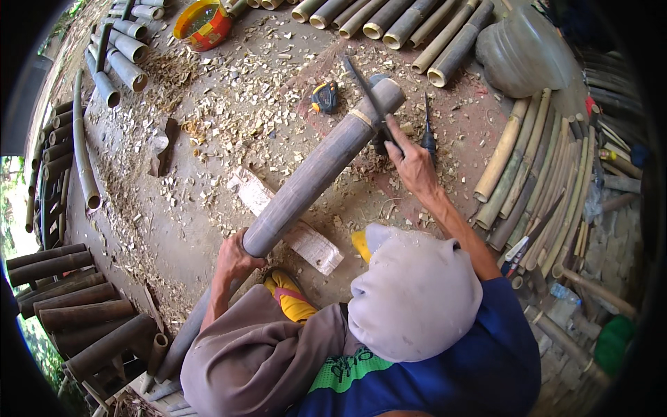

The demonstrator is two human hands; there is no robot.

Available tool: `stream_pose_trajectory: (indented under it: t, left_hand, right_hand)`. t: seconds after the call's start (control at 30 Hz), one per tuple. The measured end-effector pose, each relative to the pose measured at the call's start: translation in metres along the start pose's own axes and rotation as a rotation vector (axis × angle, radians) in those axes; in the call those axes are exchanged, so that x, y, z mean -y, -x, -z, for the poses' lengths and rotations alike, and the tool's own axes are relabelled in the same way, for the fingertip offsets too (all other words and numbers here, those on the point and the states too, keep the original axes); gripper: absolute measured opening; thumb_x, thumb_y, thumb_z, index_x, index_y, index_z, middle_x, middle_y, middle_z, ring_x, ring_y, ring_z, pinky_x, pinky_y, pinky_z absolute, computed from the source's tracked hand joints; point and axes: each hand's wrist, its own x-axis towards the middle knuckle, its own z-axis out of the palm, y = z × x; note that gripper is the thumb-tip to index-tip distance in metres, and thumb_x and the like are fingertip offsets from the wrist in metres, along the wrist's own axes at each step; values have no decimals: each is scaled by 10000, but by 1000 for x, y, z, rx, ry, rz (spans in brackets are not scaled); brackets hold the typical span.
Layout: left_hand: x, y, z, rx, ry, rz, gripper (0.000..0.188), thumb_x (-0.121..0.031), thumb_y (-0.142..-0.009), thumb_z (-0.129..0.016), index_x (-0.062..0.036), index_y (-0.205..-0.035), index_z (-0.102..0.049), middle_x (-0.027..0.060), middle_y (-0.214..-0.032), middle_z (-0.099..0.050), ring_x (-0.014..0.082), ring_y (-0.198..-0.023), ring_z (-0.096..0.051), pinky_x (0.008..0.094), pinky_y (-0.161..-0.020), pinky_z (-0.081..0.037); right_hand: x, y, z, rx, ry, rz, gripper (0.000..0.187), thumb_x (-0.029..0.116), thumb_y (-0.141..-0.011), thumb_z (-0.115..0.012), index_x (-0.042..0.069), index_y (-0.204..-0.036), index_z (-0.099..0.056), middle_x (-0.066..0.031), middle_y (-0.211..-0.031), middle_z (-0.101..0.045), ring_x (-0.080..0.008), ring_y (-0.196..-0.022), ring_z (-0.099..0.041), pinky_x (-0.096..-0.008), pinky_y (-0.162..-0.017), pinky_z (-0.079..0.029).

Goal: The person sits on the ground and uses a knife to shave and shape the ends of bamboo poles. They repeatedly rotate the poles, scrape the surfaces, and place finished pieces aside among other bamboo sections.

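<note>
the left hand (240, 260), left of centre in the lower half of the frame, is closed around the near end of a thick grey-brown bamboo tube (306, 184). the tube slants from there up to its pale-rimmed far end, right of the top centre. that grip seems meant to steady the tube, and perhaps to let it be turned.

the right hand (415, 165), right of centre, is closed on the handle of a long dark metal blade (359, 78), with the index finger stretched forward along it, probably to guide the edge. the blade lies crosswise over the tube, by a pale ring near the far end; whether it bites into the wall i cannot tell. holding the hands so far apart likely keeps the left fingers clear of the edge.

a flat, pale, rough wooden board (316, 247) lies on the ground below the tube, crossing its line; whether it bears any weight is unclear. a yellow-and-black tape measure (324, 97) sits left of the far end, and a dark pointed tool (429, 139) right of it, both apparently left within easy reach. pale chips (243, 104) litter the ground around.
</note>
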Motion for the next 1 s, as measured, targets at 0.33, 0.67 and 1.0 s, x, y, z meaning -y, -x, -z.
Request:
stream_pose_trajectory:
  t: [0.33, 0.67, 1.0]
  left_hand:
    - [56, -33, -14, 160, 268, -116, 796, -289, -419, -826, -5, -1131, -609, 145, -950, -677, 264, -864, -646, 352, -810, -499]
    - [46, 27, -14, -364, 126, -245, 771, -293, -455, -824, -18, -1137, -590, 172, -978, -648, 313, -973, -617, 397, -873, -465]
    - [179, 128, -23, -335, -290, 297, 708, -277, -475, -805, -74, -1120, -593, 163, -997, -638, 351, -982, -593, 410, -865, -472]
  right_hand:
    - [-6, 3, -4, -56, 171, 283, 544, 378, -955, -492, 311, -1455, -287, -79, -561, -535, -165, -409, -525, -308, -365, -494]
    - [-20, 0, 51, -166, -20, -183, 491, 254, -972, -484, 192, -1441, -352, -202, -990, -660, -234, -746, -659, -360, -607, -518]
    - [-4, 73, 11, -206, -231, -221, 494, 218, -961, -507, 153, -1434, -379, -56, -697, -552, -106, -591, -495, -306, -542, -450]
